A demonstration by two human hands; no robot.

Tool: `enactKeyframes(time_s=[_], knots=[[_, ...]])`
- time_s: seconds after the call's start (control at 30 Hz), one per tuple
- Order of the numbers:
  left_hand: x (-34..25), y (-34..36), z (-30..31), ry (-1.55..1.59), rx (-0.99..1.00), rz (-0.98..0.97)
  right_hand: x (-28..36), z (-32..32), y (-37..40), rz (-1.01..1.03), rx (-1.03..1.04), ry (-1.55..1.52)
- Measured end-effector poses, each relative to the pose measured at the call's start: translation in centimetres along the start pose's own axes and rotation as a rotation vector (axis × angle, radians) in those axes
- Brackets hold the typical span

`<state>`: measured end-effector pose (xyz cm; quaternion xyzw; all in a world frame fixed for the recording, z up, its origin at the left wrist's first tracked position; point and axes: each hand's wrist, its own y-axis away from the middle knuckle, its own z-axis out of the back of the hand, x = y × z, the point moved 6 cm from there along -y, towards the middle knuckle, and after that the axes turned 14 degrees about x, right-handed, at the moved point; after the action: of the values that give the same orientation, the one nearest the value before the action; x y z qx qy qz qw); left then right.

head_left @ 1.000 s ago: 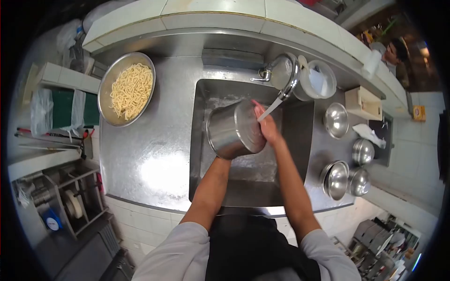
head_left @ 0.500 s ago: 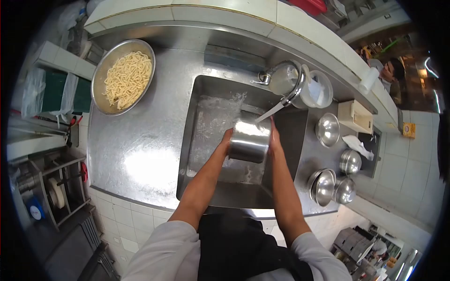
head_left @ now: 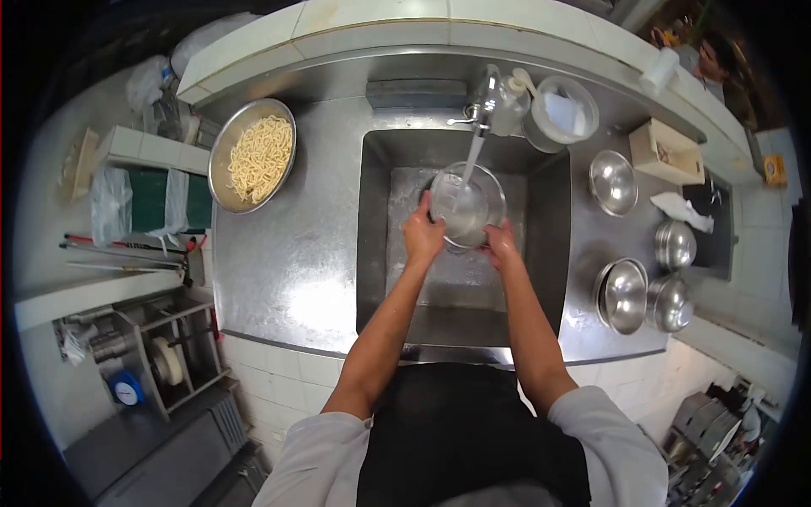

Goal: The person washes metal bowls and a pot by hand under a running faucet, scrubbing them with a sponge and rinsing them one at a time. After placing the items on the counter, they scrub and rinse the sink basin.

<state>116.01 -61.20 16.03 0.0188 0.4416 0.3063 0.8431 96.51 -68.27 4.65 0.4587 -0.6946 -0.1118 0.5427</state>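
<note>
The steel pot point(head_left: 467, 205) is open side up inside the sink point(head_left: 376, 253), right under the thin water point(head_left: 470, 165) running from the tap point(head_left: 487, 95). The left hand point(head_left: 422, 237) has its fingers curled tight on the pot's left rim, and the right hand point(head_left: 500, 247) grips the near right rim the same way. To rinse well, I think the pot should be held level and low, so the water lands in the middle and does not splash onto the counter point(head_left: 287, 262).

Silver steel pot point(head_left: 467, 205) and sink point(head_left: 541, 228), pale yellow noodles point(head_left: 260, 156), white tiles point(head_left: 380, 17), black apron point(head_left: 456, 439).
</note>
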Motion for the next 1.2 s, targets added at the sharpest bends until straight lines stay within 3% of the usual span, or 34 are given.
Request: enactKeyframes(time_s=[0.13,0.2,0.27,0.37,0.43,0.47,0.53,0.6,0.67,0.73,0.8,0.83,0.9,0.97,1.03,1.07,1.1,1.2], knots=[[4.1,1.1,4.5,0.119,-0.032,0.045,-1.1,-5.9,0.9,0.083,0.049,0.081],[6.2,3.1,4.8,0.073,0.301,0.305,-1.8,-7.2,4.6,0.079,0.105,0.018],[6.1,5.3,2.6,0.337,0.384,0.277,0.4,-5.9,8.0,-0.041,0.028,-0.102],[5.1,7.6,0.3,0.592,0.34,0.165,-2.4,-0.9,1.9,0.052,-0.086,-0.071],[4.7,8.5,-0.3,0.294,0.337,0.098,-1.2,-1.1,-0.8,0.159,-0.144,-0.042],[4.4,9.3,0.1,0.291,0.318,0.096,-1.3,-2.0,-1.0,0.163,-0.125,-0.04],[3.7,12.1,2.1,-0.162,0.282,0.043,-1.0,-5.1,-1.3,0.154,-0.149,0.302],[6.3,14.6,4.2,-0.112,0.242,0.097,-0.9,-6.7,0.4,0.116,-0.036,0.218],[8.3,17.9,6.9,-0.052,0.187,0.152,-2.4,-6.6,1.0,0.003,0.096,-0.077],[10.1,21.7,10.2,0.212,0.068,0.238,-5.3,-5.3,0.4,-0.106,0.158,-0.243],[11.2,25.4,12.6,0.37,-0.043,0.314,-10.7,-3.7,-2.4,-0.27,0.379,-0.597],[11.8,26.9,13.5,0.383,-0.089,0.3,-11.5,-3.9,-1.4,-0.281,0.397,-0.58],[11.5,28.8,14.8,0.381,-0.18,0.321,-11.0,-6.2,1.2,-0.399,0.606,-0.93],[11.4,29.1,15.4,0.377,-0.202,0.328,-9.7,-8.4,2.9,-0.375,0.659,-0.901],[9.8,27.8,16.7,0.122,-0.254,0.19,-9.4,-11.0,4.0,-0.335,0.697,-0.874],[5.9,27.4,18.2,0.018,-0.246,0.201,-9.8,-12.6,3.6,-0.312,0.789,-0.83],[4.8,26.4,19.0,0.028,-0.293,0.116,-9.9,-14.2,3.7,-0.29,0.877,-0.781],[2.6,23.8,22.0,0.069,-0.393,-0.065,-7.8,-20.6,6.3,-0.334,0.849,-0.477]])
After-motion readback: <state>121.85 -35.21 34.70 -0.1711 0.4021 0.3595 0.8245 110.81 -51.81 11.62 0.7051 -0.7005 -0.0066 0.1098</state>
